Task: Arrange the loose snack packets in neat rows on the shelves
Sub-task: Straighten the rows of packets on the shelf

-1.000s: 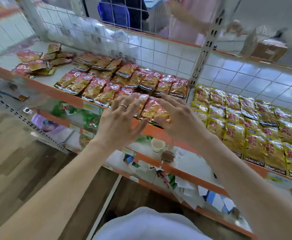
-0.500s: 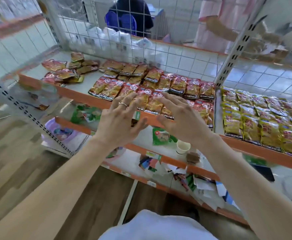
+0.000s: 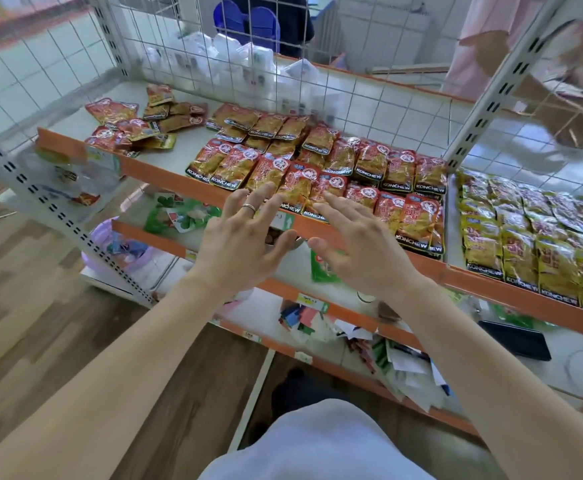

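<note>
While both hands are hovering at the front edge of the top shelf (image 3: 165, 173), this is how things are lying:

Left hand: the left hand (image 3: 240, 239) is spreading flat, fingers apart, gripping nothing, and is wearing a ring (image 3: 249, 206); its fingertips are reaching up to the front row of packets.

Right hand: the right hand (image 3: 359, 244) is also lying open and empty, its fingertips just touching the nearest red packets.

Red packets: the red snack packets (image 3: 321, 168) are sitting in overlapping rows across the middle of the top shelf, some hanging over the orange lip.

Loose packets: a small untidy heap of loose packets (image 3: 137, 124) is lying at the far left of the same shelf, well apart from the rows.

Yellow packets: the yellow snack packets (image 3: 525, 237) are filling the next bay to the right in neat rows.

Lower shelves: green bags (image 3: 182, 214) and scattered papers (image 3: 401, 362) are lying below.
</note>
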{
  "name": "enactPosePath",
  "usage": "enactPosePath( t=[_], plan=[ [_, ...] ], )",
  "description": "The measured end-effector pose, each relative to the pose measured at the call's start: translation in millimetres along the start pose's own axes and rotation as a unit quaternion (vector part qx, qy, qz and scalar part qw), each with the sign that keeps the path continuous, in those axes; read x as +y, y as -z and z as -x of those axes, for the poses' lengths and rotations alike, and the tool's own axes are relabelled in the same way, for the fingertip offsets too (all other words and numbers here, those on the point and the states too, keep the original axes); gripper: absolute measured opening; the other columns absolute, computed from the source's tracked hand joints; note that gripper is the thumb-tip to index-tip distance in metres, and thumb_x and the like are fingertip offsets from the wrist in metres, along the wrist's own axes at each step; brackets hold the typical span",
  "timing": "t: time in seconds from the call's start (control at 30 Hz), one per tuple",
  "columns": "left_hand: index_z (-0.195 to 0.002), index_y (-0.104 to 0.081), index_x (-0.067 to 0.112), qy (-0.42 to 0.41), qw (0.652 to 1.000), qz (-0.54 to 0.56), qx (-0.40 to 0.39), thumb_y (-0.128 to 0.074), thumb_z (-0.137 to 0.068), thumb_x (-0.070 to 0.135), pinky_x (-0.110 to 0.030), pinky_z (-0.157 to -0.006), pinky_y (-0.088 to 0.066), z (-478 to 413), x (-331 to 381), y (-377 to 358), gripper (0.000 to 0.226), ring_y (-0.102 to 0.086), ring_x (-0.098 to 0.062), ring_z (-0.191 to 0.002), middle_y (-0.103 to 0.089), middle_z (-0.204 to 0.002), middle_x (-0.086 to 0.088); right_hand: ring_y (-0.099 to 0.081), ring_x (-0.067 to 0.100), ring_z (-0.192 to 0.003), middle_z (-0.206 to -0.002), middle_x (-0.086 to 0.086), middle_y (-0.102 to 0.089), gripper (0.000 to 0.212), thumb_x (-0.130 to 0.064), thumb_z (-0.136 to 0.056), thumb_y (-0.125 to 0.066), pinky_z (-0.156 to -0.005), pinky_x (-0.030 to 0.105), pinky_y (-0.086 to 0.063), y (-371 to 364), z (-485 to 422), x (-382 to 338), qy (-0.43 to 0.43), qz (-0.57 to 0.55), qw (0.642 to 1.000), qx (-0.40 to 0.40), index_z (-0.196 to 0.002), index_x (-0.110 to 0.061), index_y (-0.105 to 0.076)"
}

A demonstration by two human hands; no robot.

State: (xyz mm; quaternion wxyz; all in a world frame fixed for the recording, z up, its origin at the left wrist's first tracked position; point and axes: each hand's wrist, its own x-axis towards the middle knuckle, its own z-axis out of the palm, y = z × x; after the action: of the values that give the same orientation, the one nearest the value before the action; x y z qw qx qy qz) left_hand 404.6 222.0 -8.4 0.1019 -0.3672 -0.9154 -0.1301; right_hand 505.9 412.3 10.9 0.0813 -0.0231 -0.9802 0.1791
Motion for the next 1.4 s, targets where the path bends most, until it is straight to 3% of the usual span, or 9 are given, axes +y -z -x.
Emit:
enactPosePath(
  t=[0.17,0.43,0.6,1.03,1.4],
  plan=[
    [-0.148,-0.042,0.025,0.021,1.0,-0.017,0.014,-0.032,-0.095,0.065,-0.049,-0.083,-0.055,-12,-20,0,0.067,-0.034,-0.027,-0.142,-0.039,-0.157,0.004,-0.025,0.019,-0.149,-0.161,-0.001,-0.03,0.06,-0.051,-0.097,-0.052,-0.119,0.049,-0.025,-9,-34,-5,0.019,-0.008,1.0,0.002,-0.15,-0.024,-0.04],
    [-0.15,-0.038,0.024,0.08,0.996,-0.042,-0.01,-0.025,-0.094,0.068,-0.053,-0.092,-0.051,-54,-61,-1,0.072,-0.031,-0.029,-0.144,-0.035,-0.159,0.003,-0.02,0.017,-0.15,-0.162,-0.004,-0.026,0.062,-0.054,-0.097,-0.048,-0.121,0.048,-0.021,-14,-112,3,0.037,-0.016,0.999,-0.011,-0.151,-0.027,-0.037],
    [-0.149,-0.038,0.025,0.112,0.992,-0.062,-0.011,-0.027,-0.094,0.065,-0.052,-0.089,-0.053,-80,-81,-1,0.069,-0.033,-0.028,-0.142,-0.037,-0.158,0.0,-0.024,0.02,-0.149,-0.161,-0.001,-0.029,0.063,-0.058,-0.094,-0.046,-0.117,0.055,-0.025,-12,-162,7,0.064,-0.035,0.997,-0.023,-0.149,-0.025,-0.041],
    [-0.15,-0.037,0.024,0.225,0.971,-0.082,0.015,-0.02,-0.092,0.067,-0.053,-0.098,-0.047,-75,-118,15,0.074,-0.029,-0.027,-0.145,-0.034,-0.159,0.002,-0.014,0.011,-0.151,-0.163,-0.009,-0.023,0.059,-0.057,-0.098,-0.045,-0.118,0.056,-0.001,-28,-214,-24,0.123,-0.031,0.991,-0.049,-0.151,-0.032,-0.035],
    [-0.149,-0.036,0.025,0.257,0.965,-0.055,0.011,-0.025,-0.094,0.065,-0.055,-0.1,-0.046,-71,-182,8,0.069,-0.027,-0.025,-0.146,-0.031,-0.16,0.002,-0.015,0.011,-0.15,-0.162,-0.008,-0.026,0.059,-0.053,-0.097,-0.049,-0.116,0.05,-0.002,-60,-264,-64,0.148,-0.024,0.986,-0.077,-0.151,-0.03,-0.037]
  ],
)
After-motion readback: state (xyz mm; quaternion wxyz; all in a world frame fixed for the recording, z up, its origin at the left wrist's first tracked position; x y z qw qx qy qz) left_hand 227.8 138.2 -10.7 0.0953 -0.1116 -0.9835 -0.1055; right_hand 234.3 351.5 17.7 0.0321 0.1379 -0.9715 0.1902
